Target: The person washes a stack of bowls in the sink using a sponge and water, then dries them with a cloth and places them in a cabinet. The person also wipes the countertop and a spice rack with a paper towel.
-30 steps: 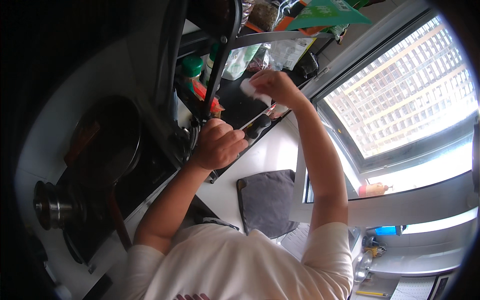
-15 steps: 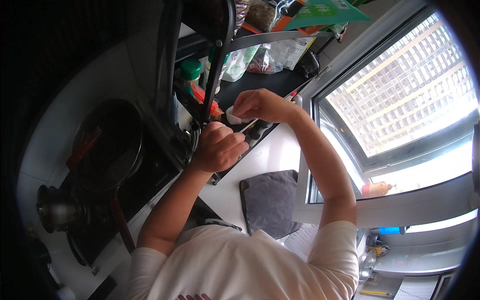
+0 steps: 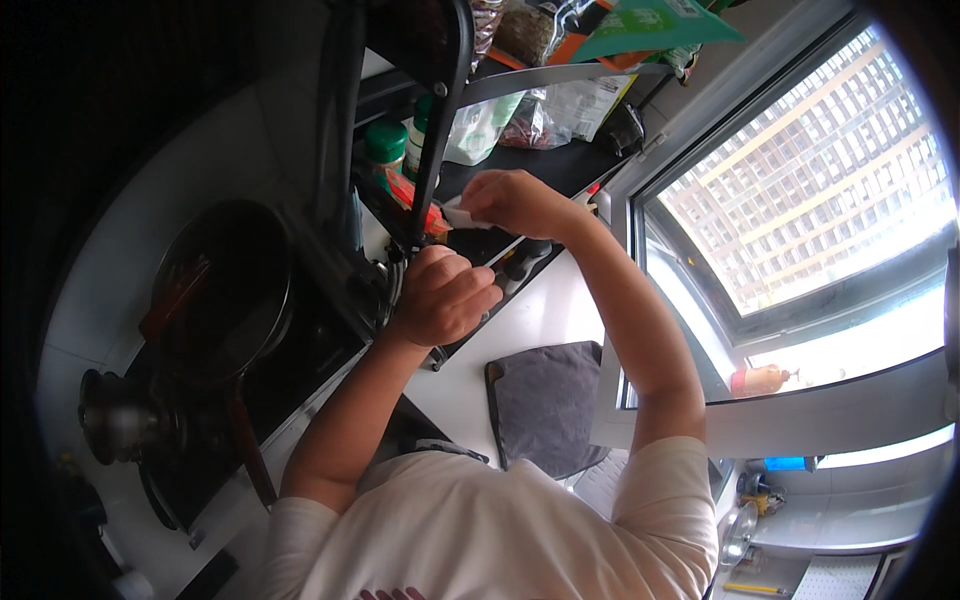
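Observation:
My left hand [image 3: 445,298] is closed in a fist beside the black upright post of the shelf rack. Whatever it grips, if anything, is mostly hidden by the fingers. My right hand [image 3: 515,203] reaches over the dark shelf [image 3: 545,165], its fingers pinching a small white dish [image 3: 462,216] that looks tilted. Just left of the dish lies a red packet [image 3: 405,187]. Between my hands, at the shelf's front edge, a black handle-like object [image 3: 525,262] shows below the right wrist.
Green-lidded jars [image 3: 385,142] and bagged dry goods [image 3: 535,122] stand on the rack. At left, a dark pan [image 3: 225,290] sits on the stove, with a metal pot [image 3: 120,415] nearby. A grey cloth mat [image 3: 545,405] lies on the white counter, beside an open window [image 3: 800,190].
My right hand has moved slightly up and left, and the white dish has lifted and tipped. The thin white strip seen between my hands no longer shows. My left hand stays closed.

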{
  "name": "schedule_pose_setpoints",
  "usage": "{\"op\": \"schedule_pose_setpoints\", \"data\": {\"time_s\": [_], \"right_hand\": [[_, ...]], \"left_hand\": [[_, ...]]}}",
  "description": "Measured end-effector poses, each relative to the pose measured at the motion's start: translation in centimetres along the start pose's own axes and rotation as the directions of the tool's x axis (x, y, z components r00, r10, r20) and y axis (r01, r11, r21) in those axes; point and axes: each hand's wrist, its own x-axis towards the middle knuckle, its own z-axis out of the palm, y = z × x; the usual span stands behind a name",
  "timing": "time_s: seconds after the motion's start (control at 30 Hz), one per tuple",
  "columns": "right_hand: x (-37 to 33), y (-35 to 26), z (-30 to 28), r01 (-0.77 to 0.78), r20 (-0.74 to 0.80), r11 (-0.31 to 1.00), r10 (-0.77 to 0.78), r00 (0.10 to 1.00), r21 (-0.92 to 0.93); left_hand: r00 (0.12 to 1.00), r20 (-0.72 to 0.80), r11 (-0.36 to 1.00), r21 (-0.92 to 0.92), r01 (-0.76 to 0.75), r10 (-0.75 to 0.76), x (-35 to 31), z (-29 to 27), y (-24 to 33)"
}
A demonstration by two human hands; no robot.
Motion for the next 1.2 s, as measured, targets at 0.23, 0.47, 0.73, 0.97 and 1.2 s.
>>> {"op": "schedule_pose_setpoints", "data": {"time_s": [0.23, 0.47, 0.73, 0.97, 1.2], "right_hand": [[-1.8, -0.3, -3.7, -0.076, 0.211, 0.982, 0.038, 0.977, 0.173], [2.2, 3.6, 0.2, 0.027, -0.279, 0.988, -0.069, 0.958, -0.152], [-0.2, 0.6, -0.5, 0.013, 0.021, 1.0, -0.013, 1.0, 0.008], [-3.1, 0.8, -3.9, -0.127, -0.03, 0.963, 0.138, 0.99, 0.239], [-3.4, 2.2, -3.1, -0.336, -0.006, 0.942, 0.336, 0.942, -0.002]], "left_hand": [[1.0, -0.001, 1.0, -0.013, 0.009, -0.009, 0.0, 0.2, 0.0], [1.0, 0.014, 1.0, -0.007, 0.011, -0.011, 0.0, 0.0, 0.1], [1.0, 0.017, 1.0, 0.005, 0.014, -0.015, -0.3, 0.1, 0.1], [1.0, 0.021, 1.0, -0.031, 0.006, -0.005, -0.1, 0.0, 0.0], [0.999, 0.038, 1.0, -0.026, 0.007, -0.006, 0.0, -0.3, 0.0]]}}
